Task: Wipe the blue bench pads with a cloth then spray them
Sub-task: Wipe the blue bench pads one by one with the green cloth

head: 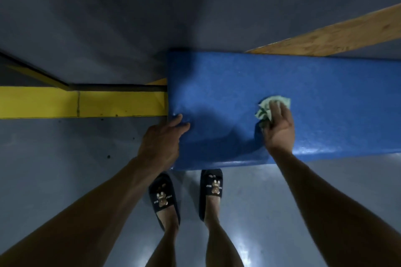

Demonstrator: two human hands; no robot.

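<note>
A long blue bench pad [227, 84] runs from the middle of the view off to the right. A crumpled pale green cloth [265, 109] lies on its top. My right hand [280, 128] presses down on the cloth, fingers laid over it and thumb curled at its near edge. My left hand [161, 143] rests on the pad's left near corner, with the thumb on the top and the fingers wrapped over the edge. No spray bottle is in view.
A yellow metal frame bar [82, 104] juts left from under the pad. A wooden board [338, 34] slants behind the pad at right. Grey floor [65, 158] lies all round. My feet in dark slippers [211, 188] stand at the pad's near edge.
</note>
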